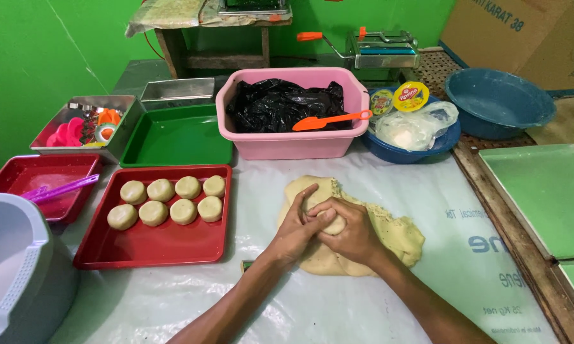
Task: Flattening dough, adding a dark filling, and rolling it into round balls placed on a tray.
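The pale plastic sheet [338, 299] covers the worktop, and everything below is placed against the flattened dough mass [389, 232] lying on it.

Behind the dough mass stands the pink plastic tub [287, 143], holding a crumpled black plastic bag [274, 102] with an orange spatula [331, 119] resting across its rim. Far right of the dough, on the woven mat, sits an empty teal basin [497, 102]. Between that basin and the pink tub is a blue bowl [414, 150] with a clear bag of white stuff [414, 127] and two round lidded tubs [401, 97] in it.

Left of the dough lies the red tray [153, 245], carrying eight round dough pucks [166, 200] in two rows of four. Behind that tray is an empty green tray [178, 137]; farther left, a smaller red tray [19, 175] holds a purple plastic tool [64, 188], and a metal pan [118, 121] holds pink and orange moulds [83, 127]. A grey plastic container [19, 267] sits at the far left edge; its contents cannot be seen.

On top of the dough mass, the left hand [296, 229] and right hand [354, 232] are cupped tight together around a small dough ball [333, 222], fingers curled over it, pressing it between the palms.
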